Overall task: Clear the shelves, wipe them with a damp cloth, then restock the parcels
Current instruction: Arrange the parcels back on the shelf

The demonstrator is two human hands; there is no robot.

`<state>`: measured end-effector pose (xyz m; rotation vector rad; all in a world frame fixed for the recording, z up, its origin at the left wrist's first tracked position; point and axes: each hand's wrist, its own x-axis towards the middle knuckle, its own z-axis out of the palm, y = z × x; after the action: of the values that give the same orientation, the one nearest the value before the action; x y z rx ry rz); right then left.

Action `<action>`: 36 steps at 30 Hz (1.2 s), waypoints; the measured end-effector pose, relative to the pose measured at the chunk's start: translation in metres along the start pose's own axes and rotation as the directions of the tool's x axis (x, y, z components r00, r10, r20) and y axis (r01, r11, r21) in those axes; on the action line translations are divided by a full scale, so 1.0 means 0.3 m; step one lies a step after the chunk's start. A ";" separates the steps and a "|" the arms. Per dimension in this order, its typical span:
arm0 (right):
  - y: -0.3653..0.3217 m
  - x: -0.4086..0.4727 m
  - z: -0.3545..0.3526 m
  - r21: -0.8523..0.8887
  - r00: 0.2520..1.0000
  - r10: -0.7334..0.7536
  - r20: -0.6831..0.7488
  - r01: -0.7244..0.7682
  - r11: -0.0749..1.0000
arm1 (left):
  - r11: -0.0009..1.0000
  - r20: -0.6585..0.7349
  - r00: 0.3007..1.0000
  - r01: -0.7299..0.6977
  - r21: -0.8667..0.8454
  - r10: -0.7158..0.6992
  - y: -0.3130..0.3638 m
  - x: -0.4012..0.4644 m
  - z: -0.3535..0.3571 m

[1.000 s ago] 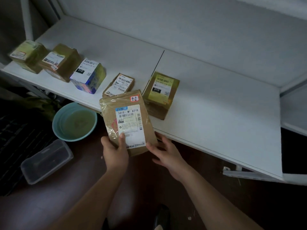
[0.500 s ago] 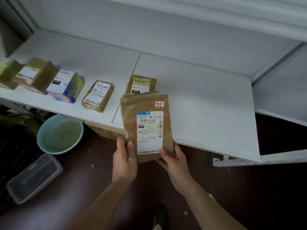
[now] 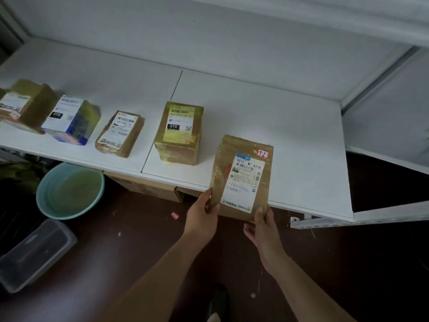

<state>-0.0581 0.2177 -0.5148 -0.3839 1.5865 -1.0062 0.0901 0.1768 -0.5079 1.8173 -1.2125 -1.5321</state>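
Brown parcel [image 3: 241, 177], gripped by left hand [image 3: 202, 214] and right hand [image 3: 262, 226], joins four restocked on shelf [image 3: 301, 135]; restocking underway.

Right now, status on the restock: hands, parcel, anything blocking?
Left hand and right hand both grip flat brown parcel at its near end. Parcel over shelf front edge. Four parcels in a row leftward; spot ahead unobstructed.

A single head-worn view was aimed forward and down, from close above the front edge of the white shelf [image 3: 290, 126], with floor [image 3: 139, 247] below.
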 end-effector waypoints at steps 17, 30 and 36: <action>-0.116 0.211 0.042 0.109 0.978 -0.105 -0.181 0.126 0.986 | 0.873 -0.083 0.974 -0.151 0.464 0.212 0.078 0.174 -0.008; -0.118 0.287 0.058 0.113 0.972 -0.122 -0.200 0.147 0.983 | 0.468 0.031 0.979 -0.125 0.875 0.202 0.096 0.353 -0.108; -0.107 0.317 0.066 0.080 0.971 -0.122 -0.205 0.141 0.987 | 0.388 0.087 0.919 -0.247 0.888 0.386 0.097 0.320 -0.113</action>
<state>-0.0759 0.1233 -0.5502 -0.3355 1.7022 -1.2491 0.1116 0.0749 -0.5265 1.9793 -2.4305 -0.4605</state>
